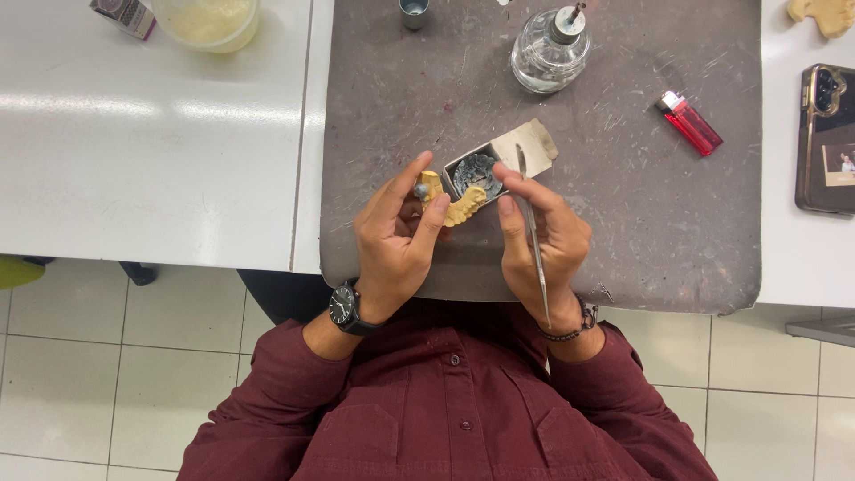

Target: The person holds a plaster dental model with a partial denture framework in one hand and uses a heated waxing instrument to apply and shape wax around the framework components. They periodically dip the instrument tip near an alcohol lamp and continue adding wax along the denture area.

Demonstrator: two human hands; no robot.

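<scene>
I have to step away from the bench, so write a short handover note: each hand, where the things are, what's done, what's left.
Left hand: holds the yellow dental cast over the grey mat.
Right hand: pinches a thin metal instrument, tip near the small tin of grey wax.
Behind: glass spirit lamp, unlit as far as visible; red lighter.
Done: a grey blob sits on the cast.
Left: cannot tell how much.

A glass spirit lamp (550, 52) is standing at twelve o'clock on the grey mat (623, 205). A red lighter (688, 123) is lying at two o'clock. A phone (826, 138) is resting at three o'clock on the white table (151, 151). A plastic tub (207, 21) is sitting at eleven o'clock.
</scene>
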